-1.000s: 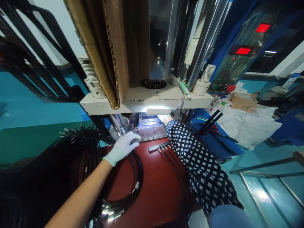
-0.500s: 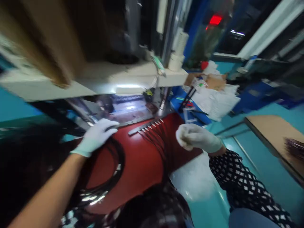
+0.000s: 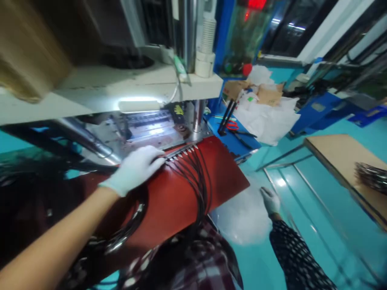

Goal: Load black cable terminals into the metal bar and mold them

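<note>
My left hand (image 3: 136,167), in a white glove, is closed with thumb and fingers at the left end of a narrow metal strip (image 3: 178,151). Several black cables (image 3: 199,189) with pale tips sit side by side along this strip and trail down towards my lap. The strip lies near the back edge of a red board (image 3: 169,201). My right hand (image 3: 271,200), also gloved, is low on the right, beside a translucent plastic bag (image 3: 242,217). Its fingers are small and blurred, so whether they hold anything is unclear.
A lit machine opening (image 3: 151,127) lies behind the board under a white platform (image 3: 105,90). Coiled black cable (image 3: 130,229) rests at left. A blue tray (image 3: 236,139) holds tools, with white bags (image 3: 269,117) behind. A wooden-topped table (image 3: 341,161) stands right.
My left hand has moved right onto the strip's end. My right hand, earlier raised by the board with a whitish-brown piece in it, has dropped down and right beside the bag.
</note>
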The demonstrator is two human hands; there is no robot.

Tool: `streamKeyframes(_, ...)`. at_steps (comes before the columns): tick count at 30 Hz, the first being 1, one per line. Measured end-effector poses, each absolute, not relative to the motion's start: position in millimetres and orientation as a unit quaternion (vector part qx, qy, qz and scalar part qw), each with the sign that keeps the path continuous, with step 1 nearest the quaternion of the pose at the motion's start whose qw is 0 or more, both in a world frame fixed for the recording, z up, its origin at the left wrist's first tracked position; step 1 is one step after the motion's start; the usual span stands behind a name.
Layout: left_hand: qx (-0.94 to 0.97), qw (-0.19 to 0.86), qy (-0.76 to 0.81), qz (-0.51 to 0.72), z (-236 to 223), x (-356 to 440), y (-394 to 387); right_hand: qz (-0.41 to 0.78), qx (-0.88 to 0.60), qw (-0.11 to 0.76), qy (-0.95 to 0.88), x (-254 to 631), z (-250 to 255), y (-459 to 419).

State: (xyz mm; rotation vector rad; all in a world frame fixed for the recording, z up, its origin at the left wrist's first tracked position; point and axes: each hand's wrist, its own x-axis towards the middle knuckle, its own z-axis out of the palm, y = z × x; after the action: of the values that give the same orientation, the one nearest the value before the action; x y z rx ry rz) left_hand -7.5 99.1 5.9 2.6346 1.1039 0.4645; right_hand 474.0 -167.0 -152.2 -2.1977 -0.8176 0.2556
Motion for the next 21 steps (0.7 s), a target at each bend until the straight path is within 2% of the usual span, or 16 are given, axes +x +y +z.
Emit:
streamKeyframes(5, 0.874, 0.108, 0.465, 0.094, -1.0, 58.4, 99.5, -0.010, -0.830, 0.470, -0.299, 494.3, -101.5, -135.0)
streamKeyframes(9, 0.852, 0.102, 0.503, 0.109, -8.2, 82.0, 103.7, 0.019, -0.752, 0.495, -0.434, 433.8, -43.6, -94.2)
streamKeyframes(13, 0.852, 0.095, 0.496, 0.137, -12.1, 81.3, 107.1, 0.250, -0.649, 0.519, -0.496, 351.7, -19.3, -43.4)
streamKeyframes(16, 0.859, 0.092, 0.475, 0.168, 2.4, 68.5, 118.5, 0.503, -0.498, 0.590, -0.388, 305.0, -19.0, -15.1)
streamKeyframes(18, 0.865, 0.083, 0.453, 0.200, 18.3, 56.2, 131.5, 0.682, -0.401, 0.530, -0.305, 278.5, -19.5, -9.6)
streamKeyframes(21, 0.873, 0.057, 0.401, 0.270, 34.4, 36.3, 150.7, 0.865, -0.280, 0.355, -0.215, 239.9, -20.6, -22.6)
